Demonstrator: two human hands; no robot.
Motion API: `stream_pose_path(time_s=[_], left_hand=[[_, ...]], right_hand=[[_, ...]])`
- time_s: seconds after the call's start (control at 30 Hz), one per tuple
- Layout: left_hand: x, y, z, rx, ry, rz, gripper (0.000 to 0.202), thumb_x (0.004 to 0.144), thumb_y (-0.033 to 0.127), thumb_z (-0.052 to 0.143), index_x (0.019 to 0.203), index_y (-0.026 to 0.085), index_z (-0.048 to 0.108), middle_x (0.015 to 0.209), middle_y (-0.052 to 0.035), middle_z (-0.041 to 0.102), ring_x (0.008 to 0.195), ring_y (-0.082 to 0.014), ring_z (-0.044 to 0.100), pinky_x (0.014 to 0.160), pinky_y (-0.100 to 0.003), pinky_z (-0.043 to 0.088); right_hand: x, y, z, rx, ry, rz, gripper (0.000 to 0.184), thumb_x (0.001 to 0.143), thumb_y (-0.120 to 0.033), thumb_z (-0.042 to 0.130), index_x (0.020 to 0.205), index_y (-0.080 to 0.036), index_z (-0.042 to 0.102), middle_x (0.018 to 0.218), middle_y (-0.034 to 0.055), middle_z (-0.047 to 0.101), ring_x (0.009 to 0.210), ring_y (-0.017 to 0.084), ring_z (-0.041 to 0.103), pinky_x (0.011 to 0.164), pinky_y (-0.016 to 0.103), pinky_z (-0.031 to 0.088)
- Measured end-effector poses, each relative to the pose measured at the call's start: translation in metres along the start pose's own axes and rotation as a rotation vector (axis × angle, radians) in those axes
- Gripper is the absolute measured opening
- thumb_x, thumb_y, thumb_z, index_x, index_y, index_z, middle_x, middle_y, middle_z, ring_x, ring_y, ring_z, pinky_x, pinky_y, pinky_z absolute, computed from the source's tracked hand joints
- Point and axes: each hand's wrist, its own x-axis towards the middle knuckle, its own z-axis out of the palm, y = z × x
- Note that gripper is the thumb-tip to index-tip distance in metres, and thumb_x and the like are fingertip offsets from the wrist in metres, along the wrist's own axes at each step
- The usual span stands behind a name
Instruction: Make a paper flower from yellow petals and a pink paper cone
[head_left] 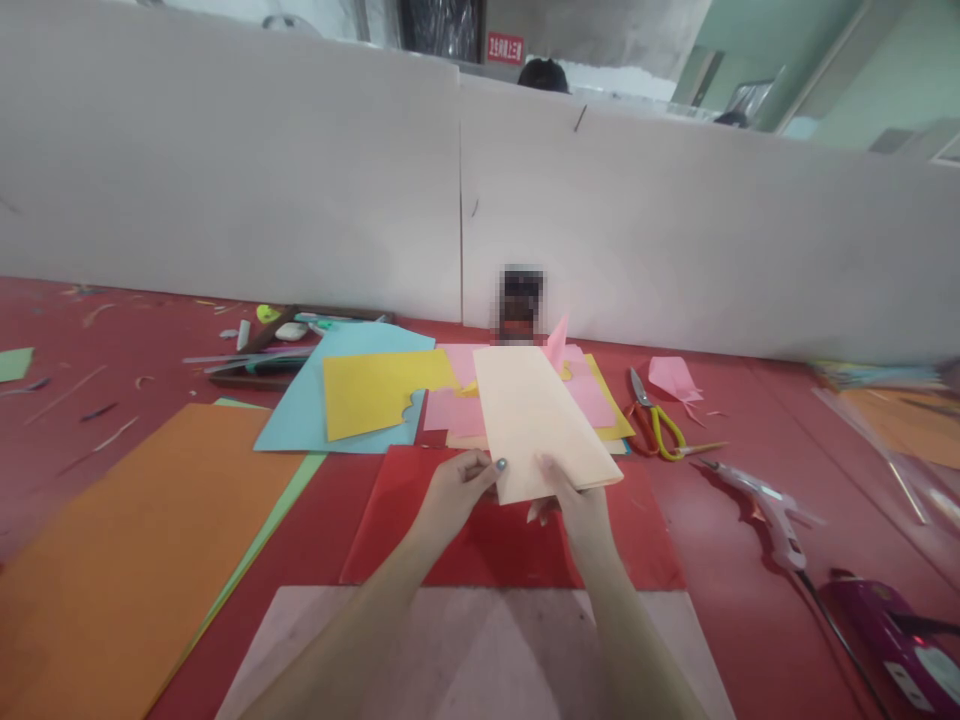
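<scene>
A folded cream sheet of paper (536, 415) is held up between my two hands, tilted over the red sheet (450, 540). My left hand (465, 485) pinches its lower left edge, thumb on top. On the lower right part, my right hand (574, 495) grips the paper with the thumb above and fingers underneath. Behind the cream paper lie pink paper pieces (457, 412) and a yellow sheet with a wavy cut edge (367, 395). The yellow sheet overlaps a light blue sheet (300, 420). Part of the pink pieces is hidden by the cream paper.
Scissors (656, 420) lie to the right, near a crumpled pink scrap (673, 378). A glue gun (772, 515) and a purple power strip (892, 640) sit further right. Orange sheets (187, 530) spread on the left. A tray of tools (259, 365) stands before the white partition (337, 180).
</scene>
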Motion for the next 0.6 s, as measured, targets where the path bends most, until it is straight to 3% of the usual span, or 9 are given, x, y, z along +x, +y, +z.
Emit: stream_pose_path(time_s=[0.3,0.6], left_hand=[[-0.0012,0.0022,0.0003,-0.05,-0.039,-0.027,0.031,0.064,0.044,0.065,0.058,0.017,0.053,0.055,0.0032,0.058,0.056,-0.0128,0.058,0.059,-0.025,0.049],[0.0003,-0.0004,-0.0007,-0.04,-0.015,-0.011,0.031,0.065,0.046,0.065,0.058,0.018,0.053,0.057,0.0027,0.06,0.057,-0.014,0.06,0.063,-0.027,0.051]], right_hand=[[-0.0019,0.0,-0.0029,0.007,0.016,-0.046,0.029,0.067,-0.041,0.068,0.074,-0.014,0.06,0.054,0.0012,0.063,0.035,0.013,0.054,0.031,0.022,0.04],[-0.0005,0.0023,0.0006,0.02,-0.009,-0.054,0.03,0.065,-0.04,0.069,0.072,-0.012,0.059,0.049,0.0004,0.06,0.034,0.013,0.053,0.028,0.02,0.037]])
